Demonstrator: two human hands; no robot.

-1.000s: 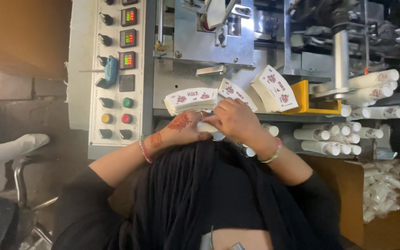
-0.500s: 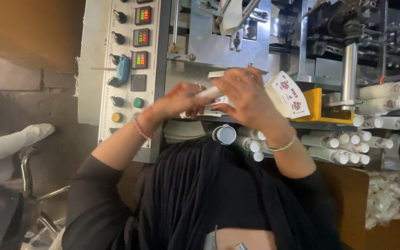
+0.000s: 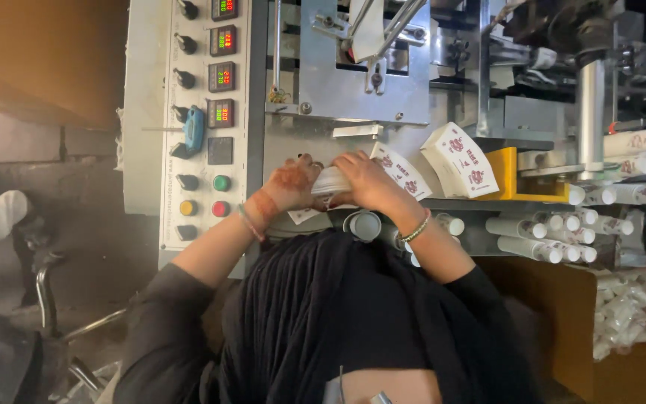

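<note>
While gripped by both hands, state is noted:
blank stack [image 3: 332, 181]: long axis left-right, between hands
left hand [image 3: 291, 185]: clenched on stack's left end
right hand [image 3: 364, 182]: clasped over top, nearer the fanned blanks [image 3: 459, 158]

1. Carrier: grey metal machine ledge [image 3: 480, 204], running across the view below the machine's front plate.
2. On the ledge: fanned stack of printed white paper blanks [image 3: 459, 161], tilted, leaning beside a yellow bracket [image 3: 504, 173].
3. Second fan of printed blanks [image 3: 401, 170] just left of the first, partly covered by a hand.
4. Lower shelf [image 3: 487, 243]: nested white cup stacks [image 3: 525, 238] lying on their sides, rims touching; exact count unclear.
</note>
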